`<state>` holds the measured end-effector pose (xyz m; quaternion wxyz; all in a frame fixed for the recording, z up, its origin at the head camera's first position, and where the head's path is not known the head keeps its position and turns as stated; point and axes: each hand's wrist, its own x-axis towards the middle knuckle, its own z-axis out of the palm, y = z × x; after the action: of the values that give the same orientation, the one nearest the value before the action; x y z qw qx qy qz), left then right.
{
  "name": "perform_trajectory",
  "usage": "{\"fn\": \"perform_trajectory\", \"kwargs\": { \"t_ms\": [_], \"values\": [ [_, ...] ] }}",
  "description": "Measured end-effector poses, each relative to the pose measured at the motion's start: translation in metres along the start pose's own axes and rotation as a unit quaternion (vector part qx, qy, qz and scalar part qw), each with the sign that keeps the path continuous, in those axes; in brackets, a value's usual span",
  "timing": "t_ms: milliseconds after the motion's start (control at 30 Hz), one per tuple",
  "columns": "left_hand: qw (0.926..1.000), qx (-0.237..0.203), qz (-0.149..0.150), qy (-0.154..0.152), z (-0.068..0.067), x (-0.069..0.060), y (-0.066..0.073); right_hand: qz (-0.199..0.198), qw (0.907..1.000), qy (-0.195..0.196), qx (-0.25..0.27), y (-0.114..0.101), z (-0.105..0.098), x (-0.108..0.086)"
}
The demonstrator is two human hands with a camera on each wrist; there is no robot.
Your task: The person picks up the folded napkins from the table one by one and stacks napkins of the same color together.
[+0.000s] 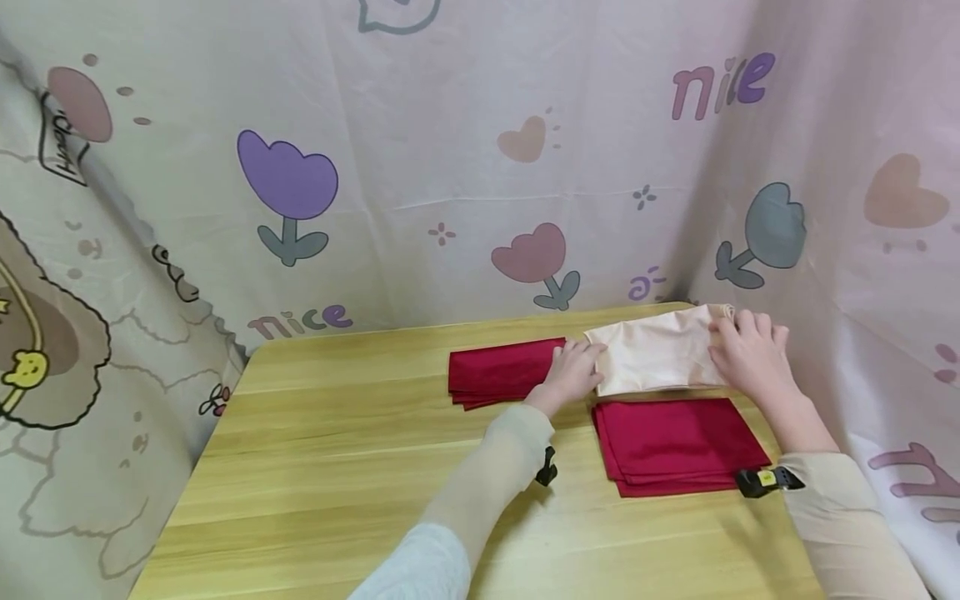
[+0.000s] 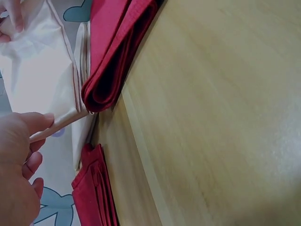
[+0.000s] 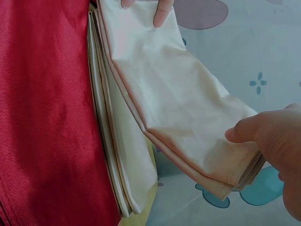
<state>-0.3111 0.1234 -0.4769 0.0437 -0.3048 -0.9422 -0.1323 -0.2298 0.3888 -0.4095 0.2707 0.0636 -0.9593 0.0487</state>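
A folded cream cloth is held at its two ends near the back right of the table. My left hand pinches its left end; in the left wrist view the thumb of that hand lies on the cloth's edge. At the other end my right hand grips the cloth, and the right wrist view shows the thumb of this hand on top of the layered end. Beneath the held cloth, another folded cream cloth shows in the right wrist view.
A folded dark red cloth lies left of the cream one, beside my left hand. Another red stack lies in front, near my right wrist. The wooden table meets a printed curtain at the back and sides.
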Motion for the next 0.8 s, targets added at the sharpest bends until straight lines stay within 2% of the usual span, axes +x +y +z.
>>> {"fn": "perform_trajectory", "kwargs": {
  "t_ms": [333,567,800],
  "values": [
    [0.9985,-0.001,-0.030,-0.046,0.006,0.003,-0.005,0.008,0.9996,-0.028,-0.004,0.002,0.008,0.007],
    [0.9972,0.005,-0.036,-0.066,0.014,0.003,-0.005,0.013,0.9982,-0.058,-0.011,0.003,0.014,0.008],
    [0.9957,0.011,-0.050,-0.077,0.020,0.001,-0.003,0.012,0.9981,-0.059,-0.011,0.007,0.023,0.004]
  ]
}}
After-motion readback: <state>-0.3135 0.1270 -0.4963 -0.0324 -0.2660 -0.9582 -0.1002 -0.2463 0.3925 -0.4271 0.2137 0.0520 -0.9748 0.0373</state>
